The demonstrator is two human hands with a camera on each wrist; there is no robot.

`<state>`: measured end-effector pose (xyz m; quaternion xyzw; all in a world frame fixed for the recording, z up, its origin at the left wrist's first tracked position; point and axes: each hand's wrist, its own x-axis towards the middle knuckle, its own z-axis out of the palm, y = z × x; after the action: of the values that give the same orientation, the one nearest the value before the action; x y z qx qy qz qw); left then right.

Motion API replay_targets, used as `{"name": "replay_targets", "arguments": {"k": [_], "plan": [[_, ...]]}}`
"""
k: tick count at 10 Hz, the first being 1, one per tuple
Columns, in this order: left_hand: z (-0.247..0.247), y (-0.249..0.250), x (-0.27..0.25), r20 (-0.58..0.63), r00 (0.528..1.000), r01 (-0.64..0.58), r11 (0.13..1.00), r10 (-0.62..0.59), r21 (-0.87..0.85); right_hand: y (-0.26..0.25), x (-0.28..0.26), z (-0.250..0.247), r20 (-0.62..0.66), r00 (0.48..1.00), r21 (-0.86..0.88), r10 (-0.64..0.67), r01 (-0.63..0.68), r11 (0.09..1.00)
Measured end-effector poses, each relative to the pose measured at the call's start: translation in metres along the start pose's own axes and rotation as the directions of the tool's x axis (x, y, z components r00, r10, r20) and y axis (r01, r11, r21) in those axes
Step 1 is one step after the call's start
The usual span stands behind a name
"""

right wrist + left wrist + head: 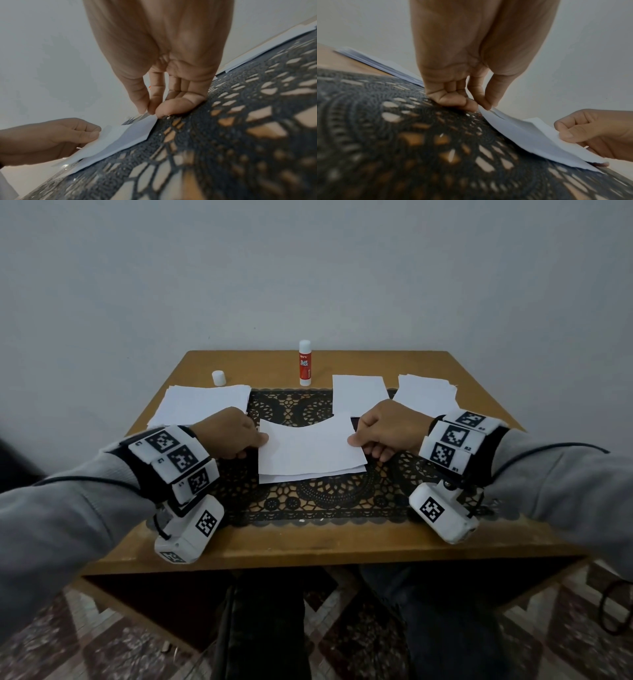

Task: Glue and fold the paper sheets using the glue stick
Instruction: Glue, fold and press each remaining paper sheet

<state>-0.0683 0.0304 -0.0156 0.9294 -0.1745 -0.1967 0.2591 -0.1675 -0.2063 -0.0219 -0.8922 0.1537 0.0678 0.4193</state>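
Note:
A white paper sheet [308, 446] lies folded over on the black lace mat [308, 501], its upper flap bowed above the lower layer. My left hand [236, 438] pinches the sheet's left edge [489, 111] between thumb and forefinger. My right hand [380, 433] pinches the right edge [150, 117] the same way. The glue stick [305, 362] stands upright and uncapped at the table's back edge, well beyond both hands. Its white cap [218, 378] sits apart to the back left.
A stack of white sheets [202, 404] lies at the back left, a single sheet [359, 395] behind my right hand, and another stack [426, 395] at the back right. The wooden table [308, 546] ends close to my lap; a wall rises behind.

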Motion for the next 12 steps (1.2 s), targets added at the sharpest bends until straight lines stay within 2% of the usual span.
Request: {"name": "replay_targets", "arguments": {"k": [3, 12], "plan": [[-0.001, -0.0019, 0.0019, 0.038, 0.998, -0.054, 0.995, 0.05, 0.088, 0.0039, 0.0005, -0.0003, 0.016, 0.999, -0.007, -0.03, 0.03, 1.0], [-0.0011, -0.0054, 0.0035, 0.053, 0.995, -0.09, 0.988, 0.084, 0.129, 0.0016, -0.0002, 0.0006, 0.011, 0.999, -0.119, -0.039, 0.04, 0.992]]}}
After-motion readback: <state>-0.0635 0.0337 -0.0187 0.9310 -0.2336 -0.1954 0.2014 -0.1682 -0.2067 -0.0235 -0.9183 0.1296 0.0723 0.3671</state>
